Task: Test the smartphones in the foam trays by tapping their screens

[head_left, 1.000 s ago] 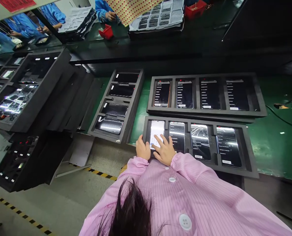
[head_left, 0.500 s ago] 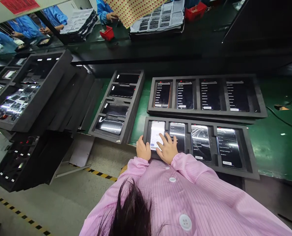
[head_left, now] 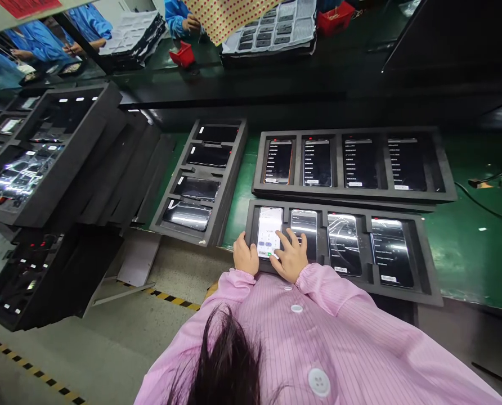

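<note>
A smartphone (head_left: pixel 269 226) with a lit white dial-pad screen lies in the leftmost slot of the near black foam tray (head_left: pixel 429 264). At that slot's left edge rests my left hand (head_left: pixel 245 256), its fingers apart and holding nothing. My right hand (head_left: pixel 292 257) is spread over the lower right of the same phone, thumb near the bottom of the screen and fingertips by the dial pad. Right of it, a second phone (head_left: pixel 305 223) is partly covered by my right hand. Two more phones with dark menu screens, a third phone (head_left: pixel 343 244) and a fourth phone (head_left: pixel 392 253), fill the remaining slots.
Behind stands another foam tray (head_left: pixel 444 169) of phones showing text lists. To the left, a slanted tray (head_left: pixel 160 222) holds phones with dark screens. Stacked trays (head_left: pixel 107 112) rise farther left. Co-workers in blue sleeves (head_left: pixel 44 39) sit across the bench; a cable (head_left: pixel 487 201) lies right.
The phone's screen now shows added coloured marks on its dial pad, with a green spot near the bottom. My right fingers have shifted slightly; the left hand stays at the tray edge.
</note>
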`<act>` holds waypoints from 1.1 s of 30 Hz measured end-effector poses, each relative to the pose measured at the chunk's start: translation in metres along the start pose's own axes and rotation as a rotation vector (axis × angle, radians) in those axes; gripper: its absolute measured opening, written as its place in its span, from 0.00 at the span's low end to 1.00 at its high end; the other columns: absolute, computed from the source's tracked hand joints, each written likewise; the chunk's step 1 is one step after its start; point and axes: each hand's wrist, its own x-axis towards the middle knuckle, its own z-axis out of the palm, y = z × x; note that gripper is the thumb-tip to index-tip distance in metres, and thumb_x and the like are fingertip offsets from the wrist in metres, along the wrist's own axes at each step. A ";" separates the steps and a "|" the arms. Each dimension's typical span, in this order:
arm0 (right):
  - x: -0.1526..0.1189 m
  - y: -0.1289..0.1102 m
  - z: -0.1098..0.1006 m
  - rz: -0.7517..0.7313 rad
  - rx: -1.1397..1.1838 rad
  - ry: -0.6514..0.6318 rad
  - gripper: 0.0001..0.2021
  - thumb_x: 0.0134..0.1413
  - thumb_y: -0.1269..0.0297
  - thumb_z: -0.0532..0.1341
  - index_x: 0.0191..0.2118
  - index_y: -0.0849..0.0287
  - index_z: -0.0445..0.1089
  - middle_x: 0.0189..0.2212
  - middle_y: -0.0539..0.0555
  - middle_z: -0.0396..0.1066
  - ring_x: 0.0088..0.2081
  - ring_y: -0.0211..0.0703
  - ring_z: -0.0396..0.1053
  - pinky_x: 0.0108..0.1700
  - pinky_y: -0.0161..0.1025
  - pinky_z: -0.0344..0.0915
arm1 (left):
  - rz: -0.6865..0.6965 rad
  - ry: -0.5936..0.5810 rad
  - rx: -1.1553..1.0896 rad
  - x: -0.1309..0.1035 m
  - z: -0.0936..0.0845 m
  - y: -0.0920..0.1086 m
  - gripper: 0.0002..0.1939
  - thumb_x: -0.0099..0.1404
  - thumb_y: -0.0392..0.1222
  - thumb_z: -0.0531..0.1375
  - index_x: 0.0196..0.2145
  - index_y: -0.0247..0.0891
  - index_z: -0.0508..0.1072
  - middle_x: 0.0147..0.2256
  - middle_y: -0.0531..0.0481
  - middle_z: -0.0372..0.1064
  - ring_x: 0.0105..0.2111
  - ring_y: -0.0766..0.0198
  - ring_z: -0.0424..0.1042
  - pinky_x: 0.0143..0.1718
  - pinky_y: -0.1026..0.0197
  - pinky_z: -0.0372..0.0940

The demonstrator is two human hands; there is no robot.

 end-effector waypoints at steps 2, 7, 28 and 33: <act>0.002 -0.002 0.000 -0.034 0.014 -0.035 0.16 0.53 0.53 0.52 0.32 0.54 0.75 0.58 0.56 0.56 0.58 0.61 0.45 0.54 0.64 0.38 | 0.003 0.001 -0.002 0.000 0.000 0.000 0.23 0.57 0.37 0.48 0.51 0.31 0.60 0.50 0.37 0.63 0.49 0.53 0.62 0.51 0.49 0.56; 0.007 -0.009 0.002 -0.113 0.038 -0.088 0.17 0.53 0.51 0.52 0.42 0.51 0.72 0.60 0.58 0.53 0.59 0.61 0.45 0.52 0.66 0.39 | 0.012 0.003 -0.006 0.001 0.002 -0.003 0.23 0.57 0.37 0.48 0.51 0.31 0.60 0.49 0.37 0.63 0.49 0.54 0.62 0.51 0.49 0.57; -0.003 0.007 -0.004 -0.026 0.134 0.164 0.12 0.55 0.60 0.52 0.37 0.57 0.70 0.47 0.57 0.68 0.54 0.53 0.56 0.56 0.58 0.39 | 0.056 0.032 0.006 0.001 0.004 -0.008 0.22 0.58 0.37 0.48 0.51 0.31 0.60 0.48 0.36 0.64 0.48 0.53 0.63 0.50 0.48 0.58; -0.022 0.033 -0.014 0.121 0.168 0.277 0.07 0.55 0.65 0.51 0.33 0.57 0.66 0.38 0.54 0.73 0.48 0.48 0.63 0.56 0.53 0.44 | 0.048 0.010 0.009 0.002 0.003 -0.008 0.23 0.58 0.37 0.48 0.51 0.30 0.60 0.49 0.36 0.63 0.48 0.52 0.62 0.50 0.48 0.58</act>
